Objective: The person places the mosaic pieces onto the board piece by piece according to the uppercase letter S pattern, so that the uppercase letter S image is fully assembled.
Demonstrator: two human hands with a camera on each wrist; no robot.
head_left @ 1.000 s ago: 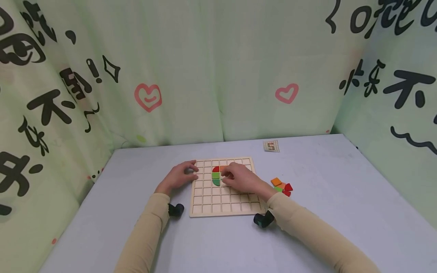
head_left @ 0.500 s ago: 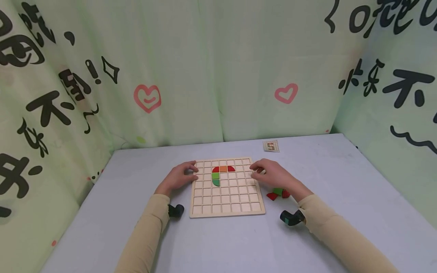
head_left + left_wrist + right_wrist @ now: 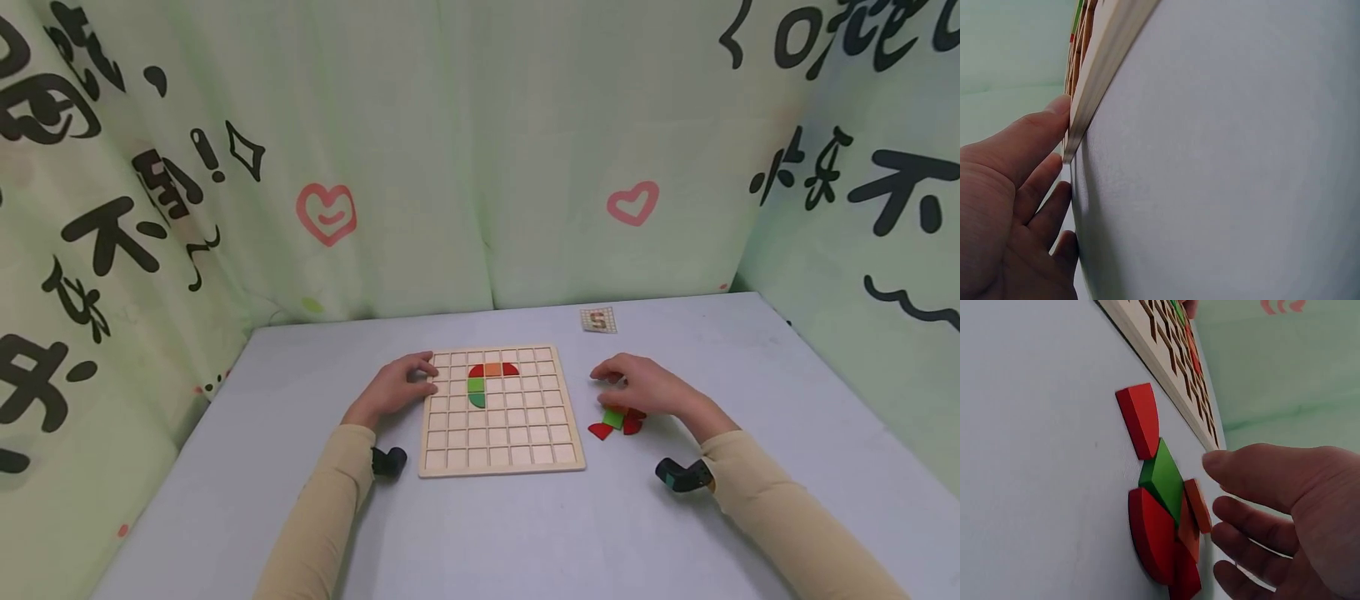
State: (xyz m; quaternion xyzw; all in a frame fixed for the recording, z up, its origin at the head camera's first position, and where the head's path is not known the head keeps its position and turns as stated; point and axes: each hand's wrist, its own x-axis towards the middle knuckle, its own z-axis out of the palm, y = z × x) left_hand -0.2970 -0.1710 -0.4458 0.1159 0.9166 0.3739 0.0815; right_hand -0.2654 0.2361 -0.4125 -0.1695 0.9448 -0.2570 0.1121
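A wooden grid board [image 3: 457,458] lies on the table. In its upper cells sit a red quarter-round block [image 3: 476,371], an orange square block [image 3: 492,369], a second red quarter-round block [image 3: 511,369], a light green square block [image 3: 476,385] and a dark green quarter-round block [image 3: 477,400]. My left hand [image 3: 390,388] rests at the board's left edge, its thumb [image 3: 1054,115] touching the rim. My right hand [image 3: 651,387] hovers, fingers loosely bent and holding nothing, by a loose pile with a green block [image 3: 1163,478], red blocks [image 3: 1150,537] and orange ones [image 3: 1199,506].
A small printed card [image 3: 598,320] lies near the table's back edge. Pale green curtains [image 3: 420,167] with lettering and hearts hang behind and beside the white table [image 3: 480,542]. A dark wrist camera [image 3: 682,475] sticks out under the right wrist.
My right hand has withdrawn from the board's upper cells and travelled right to the loose pile. A red quarter-round block now shows beside the orange one. The left hand stays put.
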